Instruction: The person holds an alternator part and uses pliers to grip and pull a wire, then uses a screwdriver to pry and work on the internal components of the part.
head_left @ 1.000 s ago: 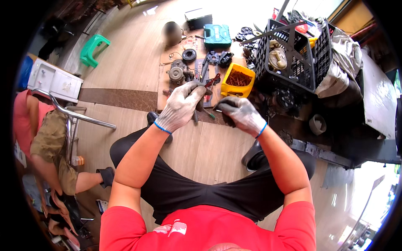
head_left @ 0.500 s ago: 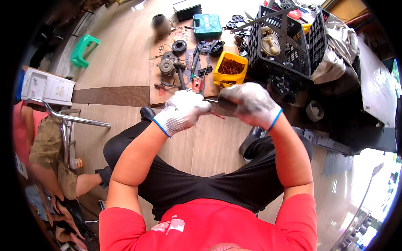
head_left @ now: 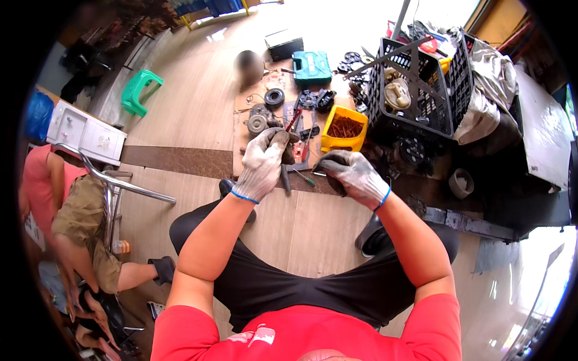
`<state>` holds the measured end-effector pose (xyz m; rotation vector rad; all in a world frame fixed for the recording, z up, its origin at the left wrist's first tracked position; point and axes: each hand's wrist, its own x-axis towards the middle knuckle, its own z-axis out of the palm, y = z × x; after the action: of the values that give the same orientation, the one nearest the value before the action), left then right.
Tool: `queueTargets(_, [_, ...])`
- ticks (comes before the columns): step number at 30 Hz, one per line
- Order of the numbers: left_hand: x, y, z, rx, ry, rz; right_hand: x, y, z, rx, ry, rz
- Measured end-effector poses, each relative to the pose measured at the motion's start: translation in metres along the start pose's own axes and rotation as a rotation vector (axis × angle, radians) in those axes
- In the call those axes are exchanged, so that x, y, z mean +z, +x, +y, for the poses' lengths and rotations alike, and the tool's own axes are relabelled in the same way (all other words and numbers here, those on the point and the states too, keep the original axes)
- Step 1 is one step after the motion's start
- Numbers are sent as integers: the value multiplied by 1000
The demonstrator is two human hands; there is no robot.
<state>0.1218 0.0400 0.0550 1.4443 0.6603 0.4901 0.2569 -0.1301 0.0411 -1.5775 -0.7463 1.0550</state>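
Note:
My left hand (head_left: 265,161), in a white knitted glove with dirty grey fingers, is closed over the near edge of the cardboard. A slim red piece (head_left: 293,120) sticks up past its fingertips; its kind does not show. To the right, my right hand (head_left: 350,175), gloved alike, is pinched, with a small shiny thing (head_left: 321,174) at the fingertips that I cannot make out. Between the hands lies a green-handled tool (head_left: 306,178), perhaps a screwdriver. A greasy round metal part (head_left: 257,124) sits just beyond my left hand, and a dark bar (head_left: 285,178) shows beneath it.
Ahead are a yellow container (head_left: 329,143) of rusty pieces, a teal case (head_left: 312,67), a black ring (head_left: 274,97) and a black crate (head_left: 415,123) of parts. A green stool (head_left: 137,93) stands left. Nearer left, another person (head_left: 90,222) is beside a metal tube frame (head_left: 129,182).
My hands have moved apart and lower relative to the cardboard. The red piece in my left hand now points away from me instead of rightward. The whole view has shifted slightly.

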Motion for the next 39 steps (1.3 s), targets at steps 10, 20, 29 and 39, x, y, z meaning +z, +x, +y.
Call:
queueTargets(10, [-15,27,-33,347,574,236,0,-6,0,147,-614,-42])
queueTargets(20, [8,-7,9,-3,300,-329,-19,-5,-27,-165,-373,146])
queueTargets(29, [11,-12,16,-38,239,-482,-3,5,-7,-378,-133,29])
queueTargets(39, [21,-26,2,515,1020,-238,15,7,7,-194,-26,235])
